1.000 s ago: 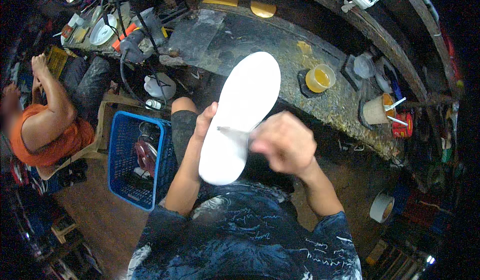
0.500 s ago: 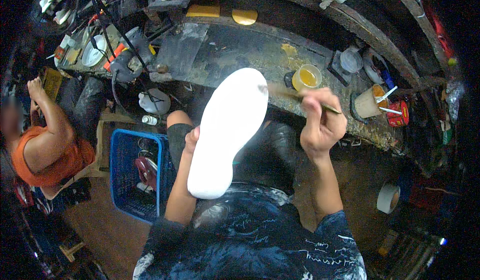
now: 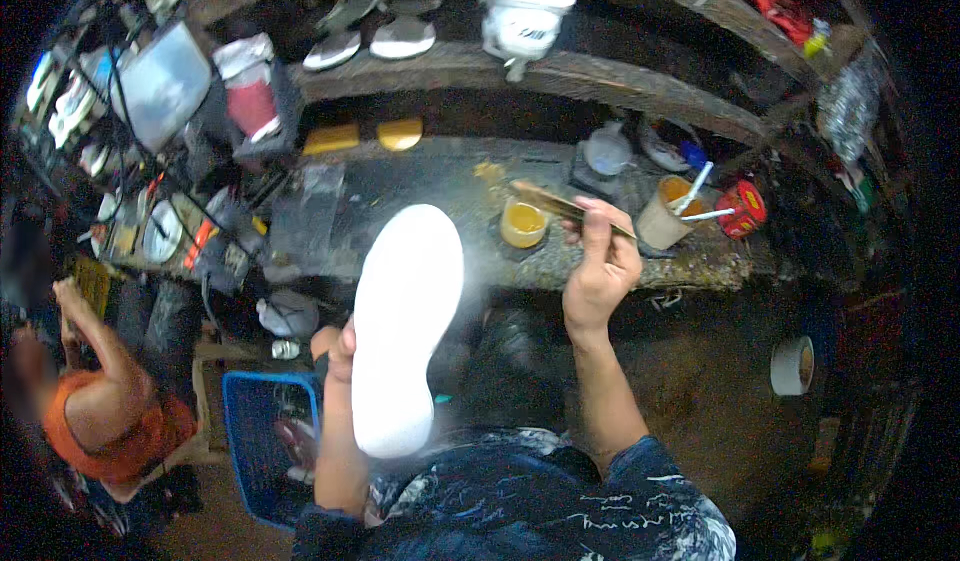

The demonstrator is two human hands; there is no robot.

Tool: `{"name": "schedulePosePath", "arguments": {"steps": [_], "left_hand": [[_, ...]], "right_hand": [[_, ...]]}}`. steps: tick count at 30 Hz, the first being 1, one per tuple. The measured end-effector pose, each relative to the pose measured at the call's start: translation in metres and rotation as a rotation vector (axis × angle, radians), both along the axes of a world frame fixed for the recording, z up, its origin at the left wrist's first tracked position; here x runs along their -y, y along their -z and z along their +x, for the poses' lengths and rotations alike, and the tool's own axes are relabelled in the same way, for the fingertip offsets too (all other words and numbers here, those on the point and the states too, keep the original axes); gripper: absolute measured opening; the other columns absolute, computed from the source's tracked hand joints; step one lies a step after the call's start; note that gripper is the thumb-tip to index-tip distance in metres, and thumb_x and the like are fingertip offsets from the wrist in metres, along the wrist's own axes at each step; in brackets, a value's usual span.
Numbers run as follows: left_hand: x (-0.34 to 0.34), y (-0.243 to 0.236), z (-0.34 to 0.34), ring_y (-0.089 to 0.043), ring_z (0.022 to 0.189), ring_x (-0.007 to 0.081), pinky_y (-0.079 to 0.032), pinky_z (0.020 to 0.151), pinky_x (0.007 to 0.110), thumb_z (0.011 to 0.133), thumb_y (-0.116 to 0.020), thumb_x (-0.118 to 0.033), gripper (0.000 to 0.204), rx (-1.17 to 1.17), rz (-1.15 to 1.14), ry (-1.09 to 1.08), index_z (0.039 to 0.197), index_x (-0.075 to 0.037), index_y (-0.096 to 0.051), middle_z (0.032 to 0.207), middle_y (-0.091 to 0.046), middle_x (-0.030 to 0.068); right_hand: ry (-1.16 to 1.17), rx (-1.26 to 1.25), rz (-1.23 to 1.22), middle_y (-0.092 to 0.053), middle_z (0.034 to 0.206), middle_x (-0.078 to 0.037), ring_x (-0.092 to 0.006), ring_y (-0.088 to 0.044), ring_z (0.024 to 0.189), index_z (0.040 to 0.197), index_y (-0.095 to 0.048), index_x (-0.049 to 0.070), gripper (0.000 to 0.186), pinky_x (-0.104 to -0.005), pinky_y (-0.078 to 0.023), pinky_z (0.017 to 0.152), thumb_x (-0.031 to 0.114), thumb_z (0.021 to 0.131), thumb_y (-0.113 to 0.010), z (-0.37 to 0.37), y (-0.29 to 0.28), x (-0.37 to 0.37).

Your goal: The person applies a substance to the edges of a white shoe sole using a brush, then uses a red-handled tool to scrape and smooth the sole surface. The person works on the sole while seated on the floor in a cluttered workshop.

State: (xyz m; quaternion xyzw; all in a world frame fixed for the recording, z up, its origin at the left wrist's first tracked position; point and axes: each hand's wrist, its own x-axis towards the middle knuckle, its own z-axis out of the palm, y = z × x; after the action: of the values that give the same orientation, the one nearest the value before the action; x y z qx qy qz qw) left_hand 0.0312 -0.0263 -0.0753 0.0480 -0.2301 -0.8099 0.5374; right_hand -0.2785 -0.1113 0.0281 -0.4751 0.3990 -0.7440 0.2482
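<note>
My left hand (image 3: 343, 353) grips the left edge of a white shoe sole (image 3: 405, 331), with most of its fingers hidden behind it. The sole stands lengthwise in front of my body, its broad flat face toward me. My right hand (image 3: 604, 276) is closed around a brush (image 3: 550, 202) held nearly level. The brush's far end lies just above a small clear cup of yellow liquid (image 3: 523, 225) on the bench; whether it touches the liquid I cannot tell.
The stained workbench (image 3: 420, 176) also bears a tan cup (image 3: 662, 216) with white-handled tools and a red can (image 3: 742, 209). Sandals (image 3: 403, 36) and a white container (image 3: 525, 21) sit on shelves above. A blue basket (image 3: 270, 451) is left of me, near a seated person in orange (image 3: 120, 421).
The brush has gone from the sole's upper right edge to above the yellow liquid cup. My view has tilted up toward the shelves. The left hand still holds the sole.
</note>
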Motion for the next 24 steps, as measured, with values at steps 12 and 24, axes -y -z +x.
{"name": "schedulePosePath", "arguments": {"steps": [12,24], "left_hand": [[0.15,-0.167,-0.228,-0.073,0.117,0.0249,-0.061,0.101,0.044,0.11,-0.052,-0.061,0.067,0.102,-0.014,0.012,0.147,-0.005,-0.059,0.131,-0.072,0.0122],[0.346,-0.188,-0.332,-0.07,0.121,0.0302,-0.054,0.105,0.047,0.117,-0.03,-0.057,0.073,0.717,-0.168,-0.443,0.144,0.004,-0.061,0.139,-0.07,0.0195]], "right_hand": [[-0.224,0.295,-0.099,-0.042,0.164,-0.025,-0.0424,-0.048,0.149,0.157,-0.032,0.006,0.092,-0.056,-0.045,0.122,0.019,0.088,-0.091,-0.074,-0.029,-0.067],[0.106,0.184,-0.26,-0.056,0.142,-0.02,-0.0303,-0.057,0.136,0.137,-0.042,0.005,0.077,-0.0472,-0.053,0.111,-0.005,0.079,-0.092,-0.099,-0.078,0.121]]}}
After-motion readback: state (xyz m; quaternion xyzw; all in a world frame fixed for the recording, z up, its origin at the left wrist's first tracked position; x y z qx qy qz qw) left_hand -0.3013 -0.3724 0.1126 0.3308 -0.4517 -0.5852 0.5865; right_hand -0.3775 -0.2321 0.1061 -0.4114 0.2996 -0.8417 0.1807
